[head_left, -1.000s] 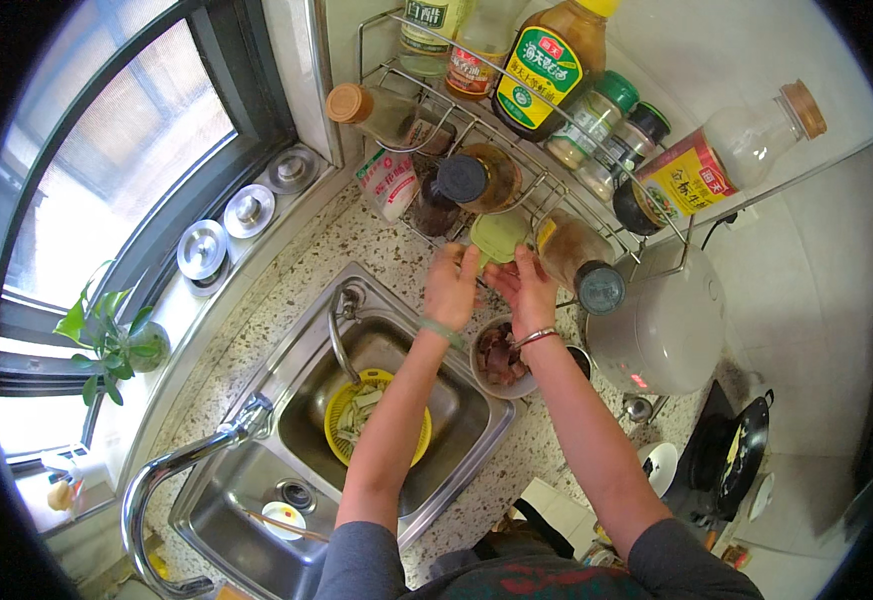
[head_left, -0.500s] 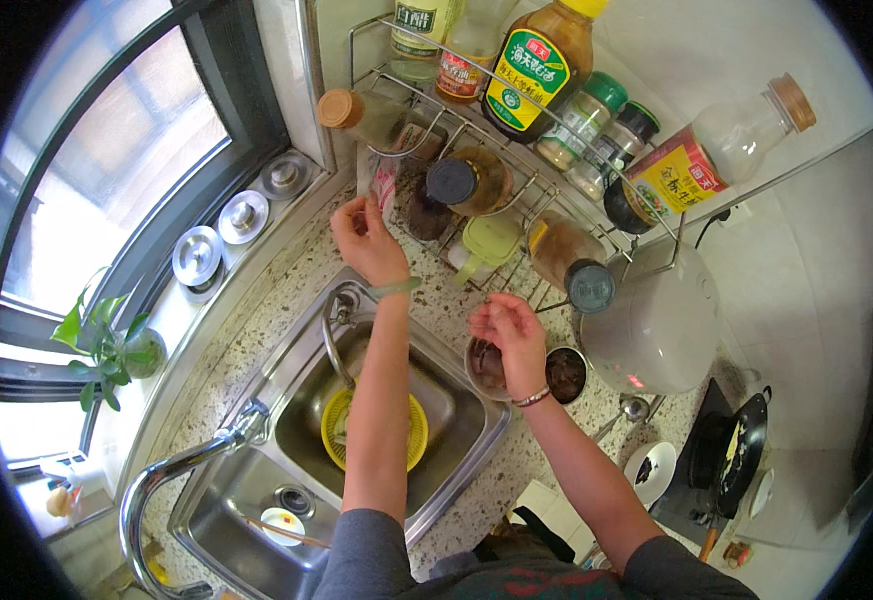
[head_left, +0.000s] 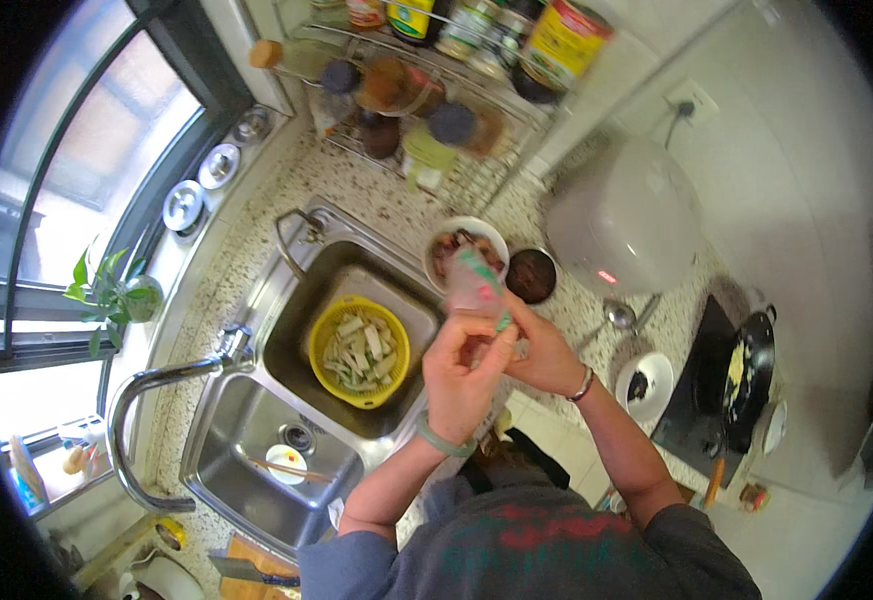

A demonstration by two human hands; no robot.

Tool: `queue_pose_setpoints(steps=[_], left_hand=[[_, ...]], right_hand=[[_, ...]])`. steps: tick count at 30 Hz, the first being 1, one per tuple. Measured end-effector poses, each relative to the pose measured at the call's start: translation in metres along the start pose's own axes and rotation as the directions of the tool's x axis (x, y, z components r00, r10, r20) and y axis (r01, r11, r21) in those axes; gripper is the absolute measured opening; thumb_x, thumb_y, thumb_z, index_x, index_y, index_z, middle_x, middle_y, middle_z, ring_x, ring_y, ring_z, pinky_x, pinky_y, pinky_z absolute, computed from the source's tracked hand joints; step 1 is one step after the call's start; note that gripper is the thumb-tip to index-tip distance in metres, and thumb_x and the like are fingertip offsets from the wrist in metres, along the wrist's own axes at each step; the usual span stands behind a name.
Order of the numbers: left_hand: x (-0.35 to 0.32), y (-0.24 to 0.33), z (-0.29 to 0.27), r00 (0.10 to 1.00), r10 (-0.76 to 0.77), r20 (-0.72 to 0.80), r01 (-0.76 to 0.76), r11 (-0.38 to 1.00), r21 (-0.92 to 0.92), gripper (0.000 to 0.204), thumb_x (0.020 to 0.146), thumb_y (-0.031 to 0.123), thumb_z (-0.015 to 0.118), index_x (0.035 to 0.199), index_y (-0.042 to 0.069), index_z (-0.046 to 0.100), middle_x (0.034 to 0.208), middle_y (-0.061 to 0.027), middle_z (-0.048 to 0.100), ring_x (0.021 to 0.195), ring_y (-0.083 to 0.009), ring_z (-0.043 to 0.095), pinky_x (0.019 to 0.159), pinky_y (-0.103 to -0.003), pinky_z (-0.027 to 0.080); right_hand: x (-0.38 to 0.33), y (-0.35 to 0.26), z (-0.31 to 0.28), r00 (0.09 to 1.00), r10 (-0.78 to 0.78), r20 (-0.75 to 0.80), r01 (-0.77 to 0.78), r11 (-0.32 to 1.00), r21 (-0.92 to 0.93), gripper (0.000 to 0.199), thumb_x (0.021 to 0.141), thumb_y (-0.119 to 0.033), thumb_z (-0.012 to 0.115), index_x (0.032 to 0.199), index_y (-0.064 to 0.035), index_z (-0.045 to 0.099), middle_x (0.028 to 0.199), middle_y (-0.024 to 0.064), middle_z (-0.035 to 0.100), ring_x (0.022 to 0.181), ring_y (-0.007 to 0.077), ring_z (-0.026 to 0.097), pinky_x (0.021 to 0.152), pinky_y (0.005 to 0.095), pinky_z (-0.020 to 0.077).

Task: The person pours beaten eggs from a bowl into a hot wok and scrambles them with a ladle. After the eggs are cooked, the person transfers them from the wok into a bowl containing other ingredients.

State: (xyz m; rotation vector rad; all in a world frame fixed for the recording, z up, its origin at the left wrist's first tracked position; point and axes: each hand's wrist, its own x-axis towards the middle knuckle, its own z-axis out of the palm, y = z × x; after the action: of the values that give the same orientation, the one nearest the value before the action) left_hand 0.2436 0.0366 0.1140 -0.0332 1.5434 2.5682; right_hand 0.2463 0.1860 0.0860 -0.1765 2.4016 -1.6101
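In front of my body my two hands meet at a small translucent plastic packet (head_left: 475, 284) with green and pink print, somewhat blurred. My left hand (head_left: 464, 378) is closed at its lower end, thumb and fingertips pinched together. Close against it, my right hand (head_left: 544, 352) has its fingers closed on the packet's other side; its fingertips are partly hidden. The packet's upper part overlaps the near rim of a white bowl (head_left: 435, 277) holding dark reddish-brown pieces. A small dark-filled cup (head_left: 532, 276) stands just right of that bowl.
Left of my hands, a yellow basket (head_left: 314, 350) of pale cut pieces sits in the double sink (head_left: 256, 410). A wire rack (head_left: 501, 185) of bottles and jars is at the back. On the right are a rounded appliance (head_left: 621, 215), a white bowl (head_left: 660, 400) and a pan (head_left: 753, 375).
My left hand has come back from beside the rack toward my body. Both hands, formerly apart, now hold the plastic packet together. The view has shifted, uncovering the yellow basket.
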Motion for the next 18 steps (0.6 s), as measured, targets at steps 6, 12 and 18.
queue_pose_setpoints(steps=[6, 12, 18], left_hand=[[-0.047, -0.009, 0.051, 0.9, -0.198, 0.388, 0.196, 0.98, 0.047, 0.01, 0.091, 0.003, 0.059, 0.1, -0.001, 0.057, 0.089, -0.0051, 0.06, 0.076, -0.0108, 0.061, 0.067, -0.024, 0.051], [-0.03, -0.063, 0.067, 0.932, -0.256, 0.256, 0.306, 0.934, -0.182, 0.062, 0.1, 0.05, 0.028, 0.132, 0.001, 0.049, 0.136, -0.0156, 0.049, 0.125, -0.0242, 0.045, 0.103, -0.036, 0.036], [-0.044, -0.115, 0.11, 0.642, -0.341, 0.686, 0.726, 0.558, -0.402, 0.083, 0.094, 0.064, 0.02, 0.141, -0.002, 0.035, 0.149, -0.0161, 0.031, 0.141, -0.0276, 0.024, 0.116, -0.043, 0.018]], right_hand=[[-0.108, 0.011, -0.015, 0.962, 0.046, -0.269, -0.004, 0.988, 0.155, 0.041, 0.092, -0.026, 0.058, 0.125, -0.0014, 0.053, 0.08, 0.0042, 0.062, 0.069, 0.011, 0.06, 0.062, 0.0279, 0.0503], [-0.195, -0.02, -0.04, 0.799, 0.427, -0.423, -0.373, 0.904, 0.207, 0.035, 0.101, -0.029, 0.045, 0.106, 0.0016, 0.062, 0.053, 0.0035, 0.05, 0.042, 0.0104, 0.051, 0.045, 0.0288, 0.0424], [-0.235, -0.053, -0.055, 0.82, 0.286, -0.497, -0.364, 0.929, -0.065, 0.03, 0.098, -0.021, 0.046, 0.113, -0.0008, 0.062, 0.067, 0.0187, 0.06, 0.056, 0.0311, 0.061, 0.055, 0.0361, 0.0476]])
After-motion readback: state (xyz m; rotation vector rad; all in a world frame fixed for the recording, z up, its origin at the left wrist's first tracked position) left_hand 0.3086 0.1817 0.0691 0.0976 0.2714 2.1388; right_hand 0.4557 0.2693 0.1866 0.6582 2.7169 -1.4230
